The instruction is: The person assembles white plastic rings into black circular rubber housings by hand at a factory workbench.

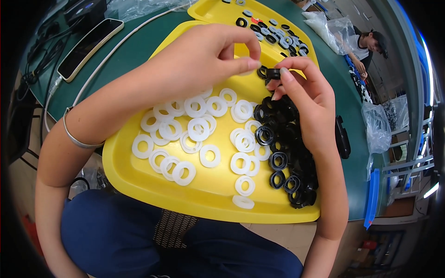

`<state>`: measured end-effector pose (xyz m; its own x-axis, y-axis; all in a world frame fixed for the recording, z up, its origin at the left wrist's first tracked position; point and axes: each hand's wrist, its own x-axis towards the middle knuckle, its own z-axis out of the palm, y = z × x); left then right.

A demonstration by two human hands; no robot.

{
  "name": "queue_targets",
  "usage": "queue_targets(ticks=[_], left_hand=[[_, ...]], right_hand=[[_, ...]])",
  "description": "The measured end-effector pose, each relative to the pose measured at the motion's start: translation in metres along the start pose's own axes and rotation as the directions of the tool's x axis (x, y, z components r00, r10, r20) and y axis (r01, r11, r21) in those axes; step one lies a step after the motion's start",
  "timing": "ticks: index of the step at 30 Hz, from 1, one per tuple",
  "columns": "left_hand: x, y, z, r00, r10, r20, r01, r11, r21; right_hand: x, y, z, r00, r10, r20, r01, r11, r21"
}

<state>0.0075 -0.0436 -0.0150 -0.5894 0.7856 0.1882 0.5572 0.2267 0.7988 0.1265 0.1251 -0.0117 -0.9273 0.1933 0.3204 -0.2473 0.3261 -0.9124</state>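
Between the thumb and fingers of my right hand [303, 92] is a black ring [273, 74], held over the far right part of the near yellow tray [185, 201]. A second black ring [262, 72] shows just left of it; whether it is held too I cannot tell. My left hand [220, 53] is beside them, thumb and forefinger brought together; anything in that pinch is too small or hidden to make out. Below the hands, many white rings [210, 156] are spread across the tray. Black rings [278, 161] are heaped along its right side, partly behind my right wrist.
A second yellow tray [199, 10] with grey and black rings adjoins at the far side. A phone [90, 48] and white cable [104, 60] lie on the green table at left. Plastic bags [375, 127] and a blue strip [371, 199] are at right. Another person [364, 51] sits far right.
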Motion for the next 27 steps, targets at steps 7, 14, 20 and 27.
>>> queue_targets(ticks=[7,14,20,27], left_hand=[[0.004,-0.011,0.008,0.981,0.19,0.05,-0.156,0.909,-0.385],[0.007,-0.014,0.007,0.972,0.232,0.029,-0.193,0.868,-0.457],[0.003,-0.009,0.003,0.963,0.268,0.016,-0.25,0.917,-0.311],[0.001,-0.007,0.002,0.958,0.283,0.037,-0.241,0.871,-0.428]], right_hand=[[0.002,-0.001,-0.011,1.0,0.003,0.024,-0.006,0.995,0.102],[-0.002,-0.004,-0.003,1.0,-0.021,-0.003,0.022,0.991,0.135],[-0.006,-0.012,-0.002,0.999,0.031,0.02,-0.031,0.999,0.017],[-0.008,-0.015,0.005,1.0,0.022,-0.013,-0.022,1.0,-0.018]])
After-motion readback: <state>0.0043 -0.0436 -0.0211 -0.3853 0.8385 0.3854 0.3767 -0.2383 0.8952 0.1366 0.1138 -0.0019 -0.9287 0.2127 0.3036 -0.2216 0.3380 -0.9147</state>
